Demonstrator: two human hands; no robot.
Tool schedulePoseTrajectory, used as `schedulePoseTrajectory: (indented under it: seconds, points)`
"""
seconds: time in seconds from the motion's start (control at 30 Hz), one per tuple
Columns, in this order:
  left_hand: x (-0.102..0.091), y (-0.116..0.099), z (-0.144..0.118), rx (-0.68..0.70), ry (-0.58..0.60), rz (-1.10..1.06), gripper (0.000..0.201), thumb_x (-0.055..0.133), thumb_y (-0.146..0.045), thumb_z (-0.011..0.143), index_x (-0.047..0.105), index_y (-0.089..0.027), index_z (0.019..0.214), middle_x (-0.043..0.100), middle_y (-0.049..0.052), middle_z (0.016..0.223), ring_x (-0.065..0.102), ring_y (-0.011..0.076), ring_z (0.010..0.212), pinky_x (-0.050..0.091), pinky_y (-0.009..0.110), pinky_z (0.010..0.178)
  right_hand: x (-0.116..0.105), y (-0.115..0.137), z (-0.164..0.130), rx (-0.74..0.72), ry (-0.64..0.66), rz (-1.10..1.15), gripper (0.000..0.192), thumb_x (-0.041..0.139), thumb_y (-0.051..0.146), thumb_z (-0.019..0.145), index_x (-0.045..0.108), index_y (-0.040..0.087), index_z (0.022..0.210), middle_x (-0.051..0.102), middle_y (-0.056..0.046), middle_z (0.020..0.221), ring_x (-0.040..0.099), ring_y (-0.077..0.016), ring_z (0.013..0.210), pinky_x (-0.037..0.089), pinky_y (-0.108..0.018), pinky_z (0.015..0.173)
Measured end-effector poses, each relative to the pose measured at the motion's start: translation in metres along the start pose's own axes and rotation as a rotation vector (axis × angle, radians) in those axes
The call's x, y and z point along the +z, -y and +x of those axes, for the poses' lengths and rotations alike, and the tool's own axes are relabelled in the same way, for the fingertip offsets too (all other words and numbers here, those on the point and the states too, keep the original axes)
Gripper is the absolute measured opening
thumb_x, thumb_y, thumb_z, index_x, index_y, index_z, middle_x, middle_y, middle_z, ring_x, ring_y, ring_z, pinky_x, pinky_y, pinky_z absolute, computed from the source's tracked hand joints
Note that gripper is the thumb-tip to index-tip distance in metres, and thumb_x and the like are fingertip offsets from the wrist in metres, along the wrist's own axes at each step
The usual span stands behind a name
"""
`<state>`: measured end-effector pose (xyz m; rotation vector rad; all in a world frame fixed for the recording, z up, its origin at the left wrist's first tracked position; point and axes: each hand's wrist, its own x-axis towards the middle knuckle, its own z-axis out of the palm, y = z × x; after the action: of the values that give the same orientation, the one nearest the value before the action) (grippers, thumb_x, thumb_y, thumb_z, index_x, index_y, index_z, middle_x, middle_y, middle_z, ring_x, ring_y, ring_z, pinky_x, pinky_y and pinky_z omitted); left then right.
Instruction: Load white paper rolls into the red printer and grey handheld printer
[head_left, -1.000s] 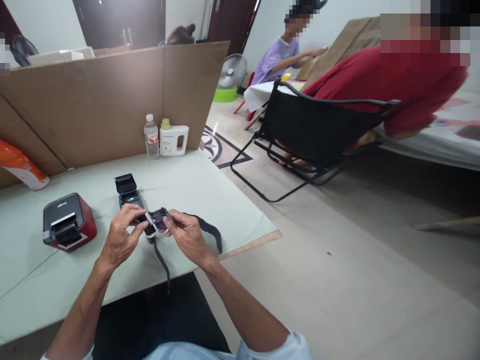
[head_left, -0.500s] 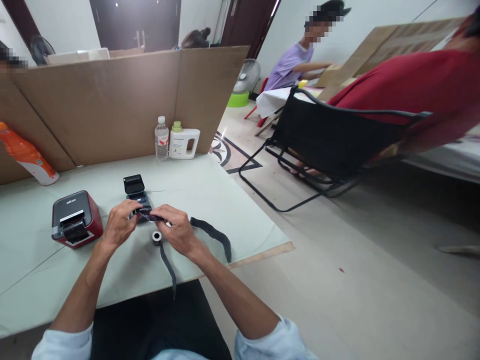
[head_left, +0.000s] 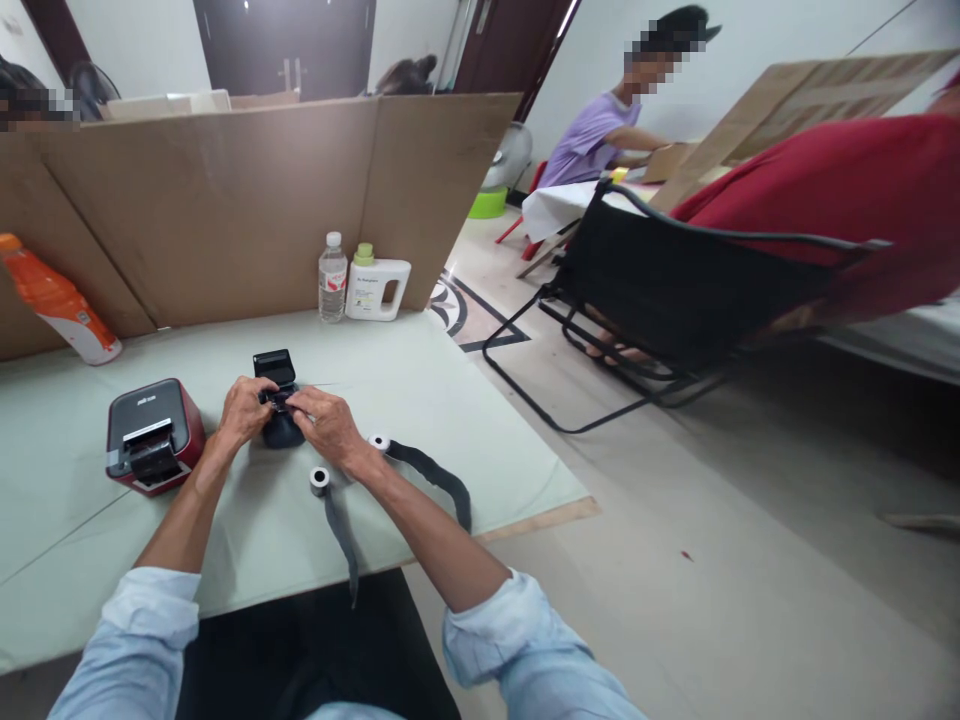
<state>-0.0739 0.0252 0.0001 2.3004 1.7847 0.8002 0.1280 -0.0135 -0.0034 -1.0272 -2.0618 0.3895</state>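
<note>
Beyond a small roll (head_left: 320,489) whose dark strip (head_left: 341,540) hangs past the surface's (head_left: 255,560) near edge, the left hand (head_left: 246,410) and right hand (head_left: 328,425) have brought the dark piece (head_left: 279,398) they pinch between fingertips down to the open black device (head_left: 282,431), well inside the right edge, so handling now seems centred there.

I see a black hinged-lid device (head_left: 280,431) against a pale green tabletop (head_left: 487,440). A small cylindrical roll (head_left: 320,490) shows a white end around a black centre, its ribbon (head_left: 341,535) charcoal. The boxy machine (head_left: 154,430) is dark grey above, red-sided. A plastic bottle (head_left: 58,303) is orange over white; a plastic jug (head_left: 367,293), white, green-capped.
</note>
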Motion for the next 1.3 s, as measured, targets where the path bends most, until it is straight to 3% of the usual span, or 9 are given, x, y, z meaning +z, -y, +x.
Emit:
schedulePoseTrajectory:
  seconds: [0.2,0.53,0.67,0.8,0.9,0.97,1.1,1.3]
  points:
    - [-0.003,-0.003,0.008,-0.044,0.093,-0.007,0.037,0.064,-0.014,0.072,0.083,-0.023,0.102,0.083,0.007,0.097,0.075,0.0281,0.096,0.059,0.036,0.089,-0.001,0.003,0.005,0.042,0.09,-0.052,0.029,0.057,0.013,0.099,0.078,0.022,0.115,0.078,-0.008,0.12,0.072,-0.0214,0.112,0.056,-0.033,0.101]
    - [-0.007,0.006,0.001,0.097,0.172,-0.068,0.043,0.055,-0.011,0.074,0.084,-0.023,0.103,0.082,0.007,0.113,0.073,0.0261,0.111,0.054,0.04,0.108,0.001,0.003,0.009,0.05,0.164,-0.105,0.029,0.057,0.012,0.099,0.078,0.021,0.117,0.077,-0.009,0.121,0.07,-0.0219,0.114,0.054,-0.033,0.102]
    - [-0.004,0.016,0.0,0.055,0.015,-0.066,0.042,0.053,-0.009,0.074,0.082,-0.021,0.102,0.077,0.01,0.113,0.07,0.0274,0.11,0.054,0.043,0.107,0.002,0.008,0.007,0.046,0.21,-0.176,0.025,0.06,0.015,0.099,0.079,0.021,0.113,0.075,-0.01,0.122,0.067,-0.0238,0.115,0.053,-0.034,0.101]
    - [0.005,0.026,0.006,-0.147,-0.19,-0.186,0.055,0.058,-0.011,0.074,0.072,-0.018,0.126,0.071,0.014,0.124,0.068,0.0284,0.11,0.053,0.05,0.108,0.001,0.013,0.0,0.011,0.24,-0.23,0.021,0.061,0.018,0.101,0.079,0.021,0.11,0.071,-0.01,0.124,0.064,-0.0242,0.114,0.054,-0.034,0.092]
    - [0.014,0.031,0.016,-0.319,-0.185,-0.457,0.066,0.063,-0.013,0.074,0.062,-0.015,0.14,0.068,0.018,0.133,0.07,0.0268,0.106,0.058,0.048,0.1,0.001,0.016,-0.004,-0.007,0.244,-0.254,0.019,0.063,0.018,0.1,0.078,0.022,0.112,0.068,-0.01,0.124,0.061,-0.0242,0.114,0.053,-0.033,0.088]
    - [0.02,0.032,0.021,-0.353,-0.164,-0.576,0.071,0.064,-0.015,0.075,0.056,-0.014,0.145,0.068,0.019,0.134,0.072,0.025,0.103,0.062,0.043,0.091,0.002,0.016,-0.006,-0.021,0.242,-0.258,0.019,0.064,0.017,0.1,0.077,0.023,0.113,0.068,-0.009,0.122,0.06,-0.024,0.113,0.053,-0.033,0.088]
    - [0.021,0.03,0.023,-0.306,-0.199,-0.655,0.068,0.063,-0.021,0.078,0.057,-0.014,0.146,0.071,0.017,0.129,0.073,0.026,0.107,0.063,0.042,0.089,0.002,0.016,-0.007,-0.048,0.245,-0.262,0.018,0.062,0.017,0.102,0.077,0.024,0.109,0.069,-0.009,0.117,0.06,-0.0229,0.11,0.051,-0.032,0.089]
    - [0.003,0.021,-0.001,-0.088,-0.187,-0.485,0.038,0.061,-0.028,0.083,0.076,-0.017,0.116,0.075,0.013,0.121,0.071,0.026,0.113,0.061,0.041,0.097,0.002,0.018,-0.008,-0.069,0.262,-0.311,0.017,0.061,0.02,0.103,0.078,0.022,0.102,0.069,-0.011,0.118,0.059,-0.0241,0.109,0.051,-0.034,0.089]
